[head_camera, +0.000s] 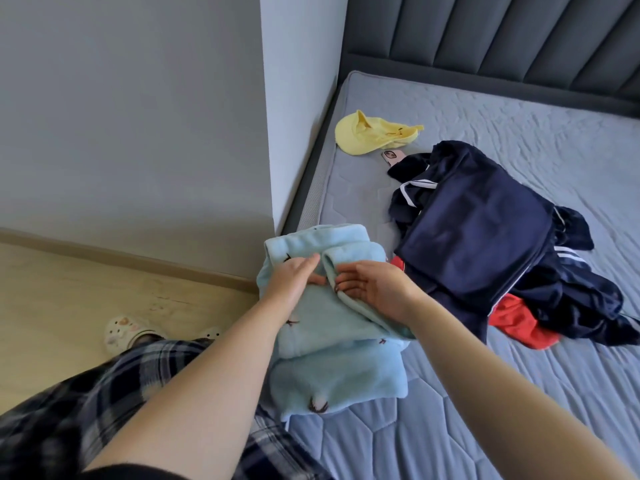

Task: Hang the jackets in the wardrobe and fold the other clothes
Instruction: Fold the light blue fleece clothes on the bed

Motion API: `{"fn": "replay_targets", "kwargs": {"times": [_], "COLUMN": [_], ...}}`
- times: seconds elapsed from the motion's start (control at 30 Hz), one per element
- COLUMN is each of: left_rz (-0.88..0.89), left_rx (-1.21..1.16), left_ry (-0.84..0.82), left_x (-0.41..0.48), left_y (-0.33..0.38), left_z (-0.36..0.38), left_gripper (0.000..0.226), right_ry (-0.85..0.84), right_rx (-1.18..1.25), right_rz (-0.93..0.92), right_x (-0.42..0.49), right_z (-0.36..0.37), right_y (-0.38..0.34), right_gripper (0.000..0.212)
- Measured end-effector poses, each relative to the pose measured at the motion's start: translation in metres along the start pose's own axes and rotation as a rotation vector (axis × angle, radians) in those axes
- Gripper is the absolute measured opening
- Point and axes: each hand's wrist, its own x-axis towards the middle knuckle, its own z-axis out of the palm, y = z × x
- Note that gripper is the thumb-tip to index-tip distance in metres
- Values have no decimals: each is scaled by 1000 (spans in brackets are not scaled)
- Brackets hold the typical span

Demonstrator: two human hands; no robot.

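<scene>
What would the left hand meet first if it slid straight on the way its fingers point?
The left hand lies flat on the light blue fleece garment, fingers pointing up and right. Going on, it would likely meet the rolled fold of that fleece first, with the navy tracksuit pile beyond it.

Illumination: soft, even daylight is seen throughout; no glare is recorded.
Shadows: faint, diffuse shade is cast under the navy clothes point(485, 230).
Sharpness: the plaid trousers point(62, 410) at the lower left are blurred.
Distortion: the headboard point(502, 46) is bowed by the wide-angle lens.
</scene>
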Motion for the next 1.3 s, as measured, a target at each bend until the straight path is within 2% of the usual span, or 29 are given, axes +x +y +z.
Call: {"fn": "replay_targets", "kwargs": {"times": [0.03, 0.1, 0.17, 0.23, 0.27, 0.33, 0.4, 0.47, 0.53, 0.6, 0.63, 0.7, 0.73, 0.8, 0.83, 0.87, 0.93, 1.03, 1.1, 1.17, 1.23, 1.3], "left_rz": [48, 88, 91, 158, 251, 424, 467, 465, 479, 480, 473, 423, 369, 212, 158, 126, 106, 84, 69, 78, 103, 84], "left_rx": [71, 159, 246, 290, 409, 918, 1244, 1344, 1370, 1376, 1362, 1215, 980, 285, 68, -12, 51, 158, 331, 498, 543, 504], "left_ry": [49, 61, 61, 106, 169, 211, 80, -58, -117, -131, -149, -163, -144, -25, 51, 95, 75, 24, 105, 217, 266, 260], "left_x": [1, 1, 3, -1, -2, -5, -7, -7, -8, -9, -7, -4, -1, 1, 2, 2, 0, 5, 9, 13, 16, 22], "left_y": [-3, -9, -14, -16, -18, -25, -29, -36, -41, -41, -41, -35, -29, -14, -10, -7, -5, -4, -3, -2, -2, -2], "left_z": [5, 14, 15, 13, 12, 12, 17, 23, 26, 27, 26, 24, 21, 10, 3, -4, -7, 7, 18, 24, 25, 21], "left_gripper": [18, 10, 13, 22, 28, 53, 71, 77, 75, 73, 70, 54, 45, 40, 35, 28, 20, 44, 50, 41, 51, 53], "right_ry": [83, 348, 461, 458, 466, 503, 554, 621, 630, 467, 360, 189, 143, 139, 141, 134, 131, 91, 54, 25, 49, 171], "right_rx": [-167, -754, -1231, -1507, -1566, -1638, -1663, -1455, -980, -392, -278, -412, -558, -764, -797, -804, -819, -906, -995, -1092, -1144, -1143], "right_rz": [-98, -348, -470, -311, -214, -114, -116, -150, -174, -121, -95, -62, -54, -77, -89, -93, -106, -163, -176, -195, -214, -261], "right_x": [-2, -8, -15, -19, -19, -17, -16, -14, -15, -19, -19, -16, -15, -13, -12, -13, -16, -21, -25, -28, -30, -33], "right_z": [2, 4, 2, -5, -8, -12, -18, -32, -43, -40, -32, -13, -4, 6, 7, 8, 9, 11, 12, 17, 21, 23], "right_y": [4, 4, 2, 1, 1, -1, -14, -41, -71, -80, -76, -54, -42, -22, -13, -7, 4, 13, 15, 15, 15, 10], "right_gripper": [26, 29, 47, 68, 67, 44, 22, 27, 30, 23, 22, 22, 23, 27, 28, 27, 21, 30, 37, 37, 34, 42]}}
